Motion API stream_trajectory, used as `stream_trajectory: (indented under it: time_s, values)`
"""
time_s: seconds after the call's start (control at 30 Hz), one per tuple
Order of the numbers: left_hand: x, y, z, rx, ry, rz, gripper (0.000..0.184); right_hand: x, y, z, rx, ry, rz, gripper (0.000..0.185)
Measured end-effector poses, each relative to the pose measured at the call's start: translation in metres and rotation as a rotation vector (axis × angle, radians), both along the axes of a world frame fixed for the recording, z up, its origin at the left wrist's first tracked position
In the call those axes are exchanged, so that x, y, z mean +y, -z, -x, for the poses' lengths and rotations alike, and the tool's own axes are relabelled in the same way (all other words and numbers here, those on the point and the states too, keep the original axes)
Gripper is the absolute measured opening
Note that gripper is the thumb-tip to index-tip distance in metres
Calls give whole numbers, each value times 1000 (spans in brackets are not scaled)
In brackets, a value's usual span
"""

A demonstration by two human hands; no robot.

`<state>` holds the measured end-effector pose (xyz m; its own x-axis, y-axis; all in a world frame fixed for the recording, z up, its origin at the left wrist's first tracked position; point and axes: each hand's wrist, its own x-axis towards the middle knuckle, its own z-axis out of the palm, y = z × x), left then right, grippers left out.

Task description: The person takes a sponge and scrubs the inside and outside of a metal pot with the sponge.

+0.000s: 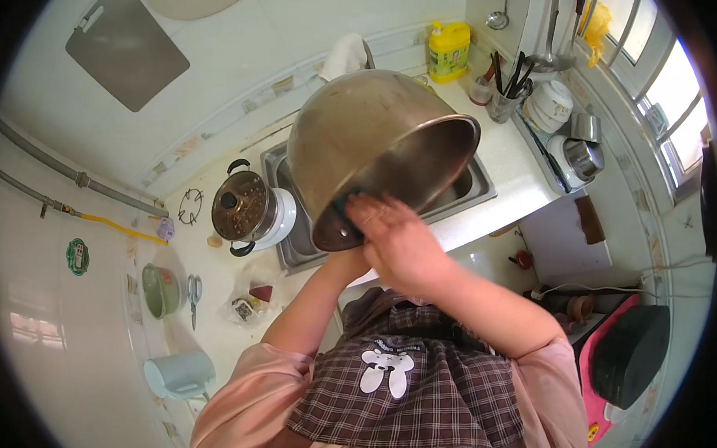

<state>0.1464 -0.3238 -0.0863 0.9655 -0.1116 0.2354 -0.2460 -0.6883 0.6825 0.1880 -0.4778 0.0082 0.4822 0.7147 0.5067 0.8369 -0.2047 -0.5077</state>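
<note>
A large, deep metal wok [355,117] is tipped up on its side over the sink [488,192], its opening turned toward the lower right. My left hand [350,264] is at the wok's near edge, by the rivets, and grips it there. Its fingers are hidden behind the rim and my other wrist. Inside the rim, my right hand [399,242] presses a dark green scouring pad [348,201] against the inner wall. Only a bit of the pad shows beyond the fingers.
Left of the sink stands a lidded pot [243,206], with scissors [194,301], a green basin [159,290] and a pale blue jug [178,376] nearby. Behind are a yellow detergent bottle [449,53] and a utensil cup [503,104]. Stacked bowls [548,103] sit right.
</note>
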Motion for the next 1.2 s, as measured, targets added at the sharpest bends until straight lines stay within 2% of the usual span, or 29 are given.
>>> stream_trajectory:
  time_s: [0.07, 0.1, 0.13, 0.2, 0.23, 0.33, 0.37, 0.43, 0.47, 0.5, 0.6, 0.63, 0.67, 0.73, 0.8, 0.87, 0.93, 1.03, 1.13, 1.2]
  values:
    - [-12, -24, 9, 1, -61, 147, 73, -6, 3, -17, -82, 71, 125, 38]
    - [-19, -41, 9, 30, -99, 273, 68, -10, -3, -25, -120, 109, 231, 36]
    - [-20, -49, 10, 135, -115, 406, 68, -14, -5, -32, -153, 145, 341, 34]
    - [-16, -56, 11, 334, -152, 672, 68, -21, 6, -58, -556, 265, 251, 32]
    - [-16, -51, 11, 213, -172, 596, 57, -19, 11, -57, -485, 262, 225, 31]
    - [-22, -53, 14, 61, -244, 543, 43, -10, 35, -50, -298, 248, 97, 29]
    - [-21, -54, 15, 70, -241, 517, 40, -7, 41, -44, -143, 201, 100, 27]
    - [-19, -54, 14, 87, -226, 463, 34, 6, 42, -24, 125, 126, -106, 23]
    - [-17, -50, 12, 155, -229, 498, 34, 12, 42, -16, 303, 87, -205, 23]
    - [-14, -44, 8, 222, -232, 532, 33, 14, 41, -14, 367, 58, -279, 17]
    - [-15, -41, 9, 269, -298, 602, 38, 20, 34, -6, 1171, 9, -541, 12]
    - [-17, -42, 9, 240, -303, 630, 39, 21, 33, -8, 1094, 29, -640, 13]
    - [-17, -43, 9, 211, -307, 659, 40, 20, 30, -11, 1151, 64, -723, 13]
    - [-13, -50, 8, 279, -279, 575, 41, 2, 35, -30, 966, 158, -579, 17]
    - [-12, -56, 10, 314, -299, 532, 37, -6, 37, -47, 477, 325, -576, 20]
    - [-11, -52, 12, 298, -312, 565, 35, -18, 24, -60, 78, 382, -388, 25]
    - [-10, -44, 12, 295, -308, 563, 34, -29, 13, -70, -272, 289, -132, 26]
    - [-11, -46, 12, 314, -277, 611, 47, -30, 27, -75, -431, 238, 194, 28]
    - [-11, -42, 14, 282, -279, 632, 47, -25, 42, -72, -373, 301, 294, 38]
    - [-9, -45, 16, 295, -291, 525, 35, -25, 45, -73, -454, 266, 309, 44]
